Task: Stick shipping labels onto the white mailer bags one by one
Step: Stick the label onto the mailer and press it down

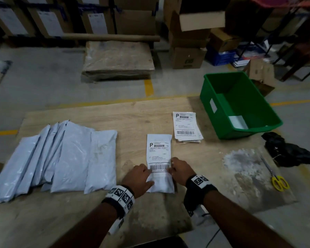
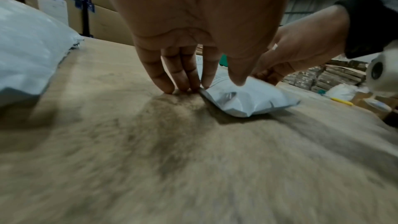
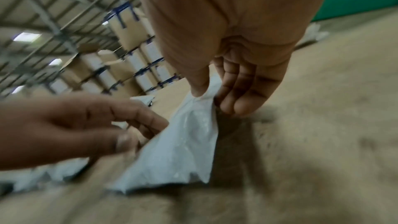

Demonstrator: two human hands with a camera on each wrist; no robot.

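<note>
A white mailer bag lies on the wooden table in front of me, with a shipping label lying on its top face. My left hand rests at the bag's left edge. Its straight fingers touch the table and that edge, and the thumb hovers over the bag. At the right edge, my right hand pinches the bag, thumb on top and fingers alongside. A stack of labels lies further back.
A pile of several unlabelled mailer bags fills the left of the table. A green bin stands at the back right. Yellow-handled scissors and a black cloth lie at the right. Cardboard boxes stand on the floor behind.
</note>
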